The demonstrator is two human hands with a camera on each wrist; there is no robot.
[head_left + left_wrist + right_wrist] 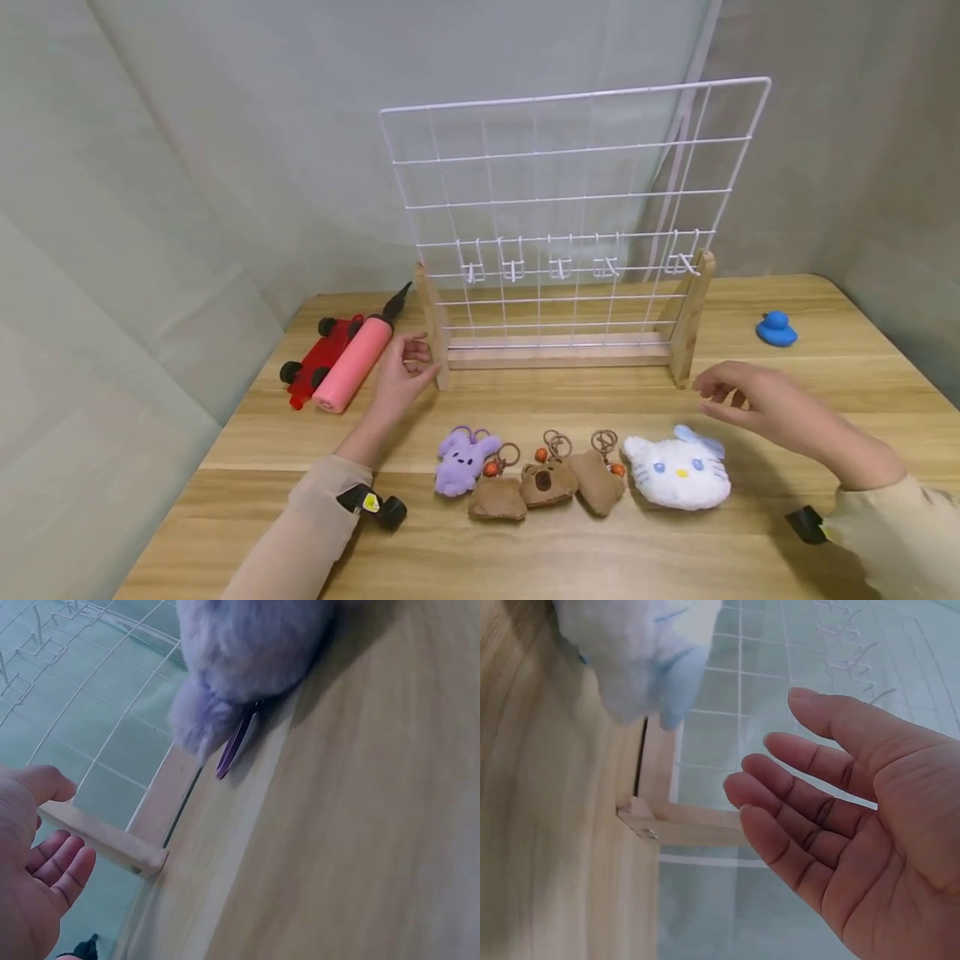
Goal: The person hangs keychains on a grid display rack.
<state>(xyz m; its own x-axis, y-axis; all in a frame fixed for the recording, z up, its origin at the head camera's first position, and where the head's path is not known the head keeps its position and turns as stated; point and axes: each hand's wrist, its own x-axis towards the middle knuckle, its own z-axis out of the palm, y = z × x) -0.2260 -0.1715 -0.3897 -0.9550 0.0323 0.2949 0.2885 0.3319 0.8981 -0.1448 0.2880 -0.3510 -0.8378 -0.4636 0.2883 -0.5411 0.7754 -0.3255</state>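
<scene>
A white wire grid rack [558, 196] on a wooden stand [558, 358] stands at the back of the table, with several white hooks [559, 268] on it. My left hand [405, 371], fingers loosely bent, is beside the stand's left post; whether it touches, I cannot tell. My right hand [757, 396], empty and loosely curved, hovers near the right post. In front lie a purple plush rabbit keychain [459, 467], three brown plush keychains [550, 485] and a white plush cat [678, 475] with a blue bow. The left wrist view shows the rabbit [247, 645] close up; the right wrist view, the cat [630, 652].
At the left, a pink hand pump [354, 367] with a black nozzle lies against a red toy car [322, 358] with black wheels. A blue toy duck [776, 329] sits at the right back. Pale curtains [187, 125] hang behind the wooden table [570, 558].
</scene>
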